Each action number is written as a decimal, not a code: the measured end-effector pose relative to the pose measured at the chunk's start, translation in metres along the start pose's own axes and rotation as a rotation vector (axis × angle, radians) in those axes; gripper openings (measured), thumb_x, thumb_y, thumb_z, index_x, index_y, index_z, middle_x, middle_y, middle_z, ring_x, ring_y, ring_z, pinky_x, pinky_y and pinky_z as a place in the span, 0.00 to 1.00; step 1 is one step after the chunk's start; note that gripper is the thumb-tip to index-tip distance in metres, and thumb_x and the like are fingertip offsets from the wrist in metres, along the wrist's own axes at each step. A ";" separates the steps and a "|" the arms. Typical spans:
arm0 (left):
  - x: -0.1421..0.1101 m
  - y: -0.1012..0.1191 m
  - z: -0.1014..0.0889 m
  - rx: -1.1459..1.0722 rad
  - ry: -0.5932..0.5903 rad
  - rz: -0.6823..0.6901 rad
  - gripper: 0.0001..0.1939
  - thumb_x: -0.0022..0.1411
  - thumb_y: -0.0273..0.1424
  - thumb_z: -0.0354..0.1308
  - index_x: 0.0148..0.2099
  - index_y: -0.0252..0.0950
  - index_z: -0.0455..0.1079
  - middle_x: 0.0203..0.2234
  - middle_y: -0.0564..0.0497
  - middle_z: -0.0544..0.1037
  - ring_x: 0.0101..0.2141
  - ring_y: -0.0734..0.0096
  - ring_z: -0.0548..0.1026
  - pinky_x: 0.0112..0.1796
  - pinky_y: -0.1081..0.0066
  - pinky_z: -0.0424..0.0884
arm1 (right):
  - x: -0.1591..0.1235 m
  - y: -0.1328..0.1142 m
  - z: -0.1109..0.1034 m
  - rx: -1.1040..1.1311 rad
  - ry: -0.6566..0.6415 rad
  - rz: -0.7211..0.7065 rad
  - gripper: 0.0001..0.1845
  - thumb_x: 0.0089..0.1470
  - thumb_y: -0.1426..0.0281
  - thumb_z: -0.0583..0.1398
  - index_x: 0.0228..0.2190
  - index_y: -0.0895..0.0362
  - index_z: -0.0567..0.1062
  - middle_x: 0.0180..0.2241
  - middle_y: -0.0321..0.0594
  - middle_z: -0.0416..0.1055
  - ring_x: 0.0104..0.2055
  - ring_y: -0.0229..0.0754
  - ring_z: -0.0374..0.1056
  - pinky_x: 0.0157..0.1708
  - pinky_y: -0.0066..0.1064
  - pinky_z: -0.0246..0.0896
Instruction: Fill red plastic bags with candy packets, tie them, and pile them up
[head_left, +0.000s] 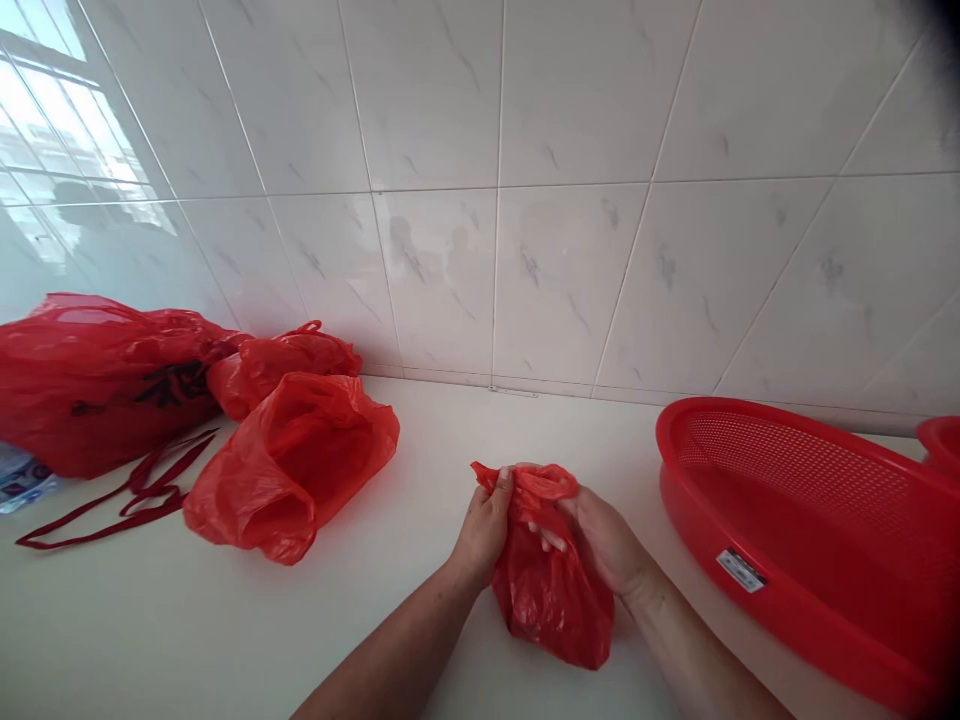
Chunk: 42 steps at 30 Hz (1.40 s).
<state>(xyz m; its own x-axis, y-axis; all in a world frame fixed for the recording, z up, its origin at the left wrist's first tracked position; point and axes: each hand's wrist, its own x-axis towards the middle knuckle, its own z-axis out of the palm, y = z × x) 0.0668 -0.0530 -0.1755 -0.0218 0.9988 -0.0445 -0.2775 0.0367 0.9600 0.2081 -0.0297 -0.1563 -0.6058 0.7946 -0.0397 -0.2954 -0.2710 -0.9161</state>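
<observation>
Between my two hands is a small red plastic bag (551, 610), its lower part hanging down full-looking and creased. My left hand (484, 525) grips the gathered top on the left side, thumb uppermost. On the other side my right hand (604, 535) holds the bag near its handle loop, with some fingertips showing through the folds at the front. What the bag contains is hidden. Further left, an open red plastic bag (352, 520) lies on its side on the white counter (420, 640), its mouth gaping.
A big red perforated basket (750, 500) with a label stands at the right, part of another red container (941, 440) behind it. At the left are a large red bag (97, 380), a knotted red bag (292, 360), dark red straps (142, 490) and clear plastic packaging (22, 475). A tiled wall (570, 270) closes the back.
</observation>
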 end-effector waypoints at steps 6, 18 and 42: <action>0.005 0.007 -0.007 -0.117 -0.038 -0.052 0.23 0.58 0.48 0.54 0.46 0.35 0.71 0.33 0.46 0.77 0.34 0.64 0.75 0.37 0.67 0.68 | -0.002 -0.004 -0.006 -0.131 -0.026 0.011 0.15 0.49 0.60 0.62 0.37 0.54 0.74 0.35 0.39 0.72 0.35 0.41 0.68 0.40 0.36 0.61; -0.014 0.017 0.016 0.171 -0.210 0.135 0.15 0.61 0.39 0.52 0.44 0.38 0.75 0.41 0.47 0.77 0.44 0.60 0.71 0.46 0.66 0.64 | 0.014 0.014 -0.016 -0.644 0.522 -0.186 0.05 0.43 0.72 0.55 0.25 0.54 0.71 0.23 0.32 0.69 0.26 0.37 0.62 0.25 0.28 0.55; -0.011 0.008 -0.041 0.439 0.015 0.300 0.13 0.57 0.41 0.57 0.40 0.39 0.71 0.35 0.48 0.73 0.38 0.63 0.70 0.38 0.71 0.64 | 0.003 0.012 -0.091 -0.300 0.659 -0.269 0.23 0.49 0.58 0.60 0.46 0.51 0.69 0.41 0.41 0.72 0.46 0.47 0.67 0.46 0.42 0.63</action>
<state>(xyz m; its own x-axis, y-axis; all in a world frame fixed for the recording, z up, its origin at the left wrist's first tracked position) 0.0251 -0.0651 -0.1783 -0.0529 0.9669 0.2495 0.1716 -0.2373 0.9562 0.2703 0.0193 -0.2037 0.0514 0.9971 0.0563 -0.1002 0.0613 -0.9931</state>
